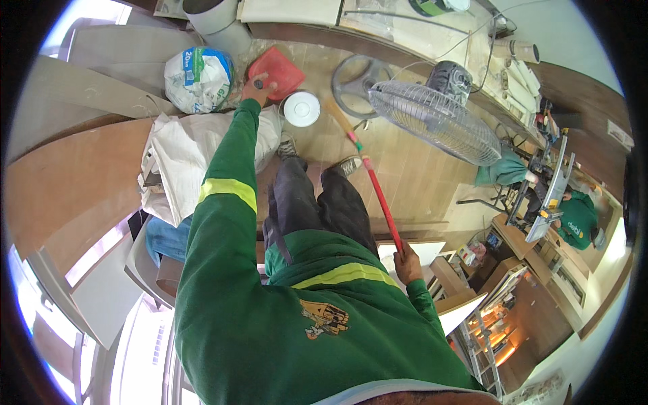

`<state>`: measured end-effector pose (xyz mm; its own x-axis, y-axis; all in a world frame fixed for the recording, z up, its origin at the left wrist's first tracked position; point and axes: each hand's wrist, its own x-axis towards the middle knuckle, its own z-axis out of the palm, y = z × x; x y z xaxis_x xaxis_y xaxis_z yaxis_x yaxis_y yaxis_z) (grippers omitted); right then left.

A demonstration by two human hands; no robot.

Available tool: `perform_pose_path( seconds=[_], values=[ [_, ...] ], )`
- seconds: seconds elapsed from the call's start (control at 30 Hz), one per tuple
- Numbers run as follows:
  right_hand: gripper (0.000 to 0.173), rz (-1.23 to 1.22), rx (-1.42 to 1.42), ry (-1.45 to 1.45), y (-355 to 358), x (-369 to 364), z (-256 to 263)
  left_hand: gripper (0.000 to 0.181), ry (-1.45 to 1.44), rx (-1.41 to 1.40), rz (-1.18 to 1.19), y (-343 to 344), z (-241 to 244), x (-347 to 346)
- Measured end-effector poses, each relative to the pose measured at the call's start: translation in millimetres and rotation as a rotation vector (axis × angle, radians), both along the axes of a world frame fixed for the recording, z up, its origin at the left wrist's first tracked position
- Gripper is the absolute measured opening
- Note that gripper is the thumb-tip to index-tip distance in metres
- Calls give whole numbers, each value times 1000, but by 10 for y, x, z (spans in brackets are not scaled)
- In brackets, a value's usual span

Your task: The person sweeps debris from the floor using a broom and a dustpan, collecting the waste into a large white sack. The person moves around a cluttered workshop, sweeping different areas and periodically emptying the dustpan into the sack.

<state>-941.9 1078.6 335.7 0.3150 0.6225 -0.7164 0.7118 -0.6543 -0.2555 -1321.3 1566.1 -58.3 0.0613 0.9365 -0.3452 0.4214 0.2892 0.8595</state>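
My left hand is at the near edge of a red plastic dustpan, its fingers around a dark, round-ended piece that looks like the dustpan's handle. My right hand grips the red pole of a broom near its upper end. The pole slants down towards the floor, past my right shoe; its lower part is yellowish and blurred, with green and pink wrapping above. Beside the dustpan stands a bucket with a white lid. A white plastic sack bearing print sits left of the dustpan.
A pedestal fan with a round base stands at the right front. A white woven sack lies by my left leg. A long workbench runs along the front. A person in green is at the far right, near a metal stand.
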Motion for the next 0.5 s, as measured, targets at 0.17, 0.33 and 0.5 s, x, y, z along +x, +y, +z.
perform_pose_path(
  seconds=[0.17, 0.33, 0.5],
  values=[
    [50, 53, 67, 15, 166, 17, -267, 25, -498, -13, 421, -332, 84, 36],
    [48, 97, 92, -52, 575, 86, -423, 23, -183, 226, 301, -677, 1701, -29],
    [52, 187, 193, -72, 978, 313, -893, 21, -66, 186, 445, -1196, 3579, -528]
  ],
)
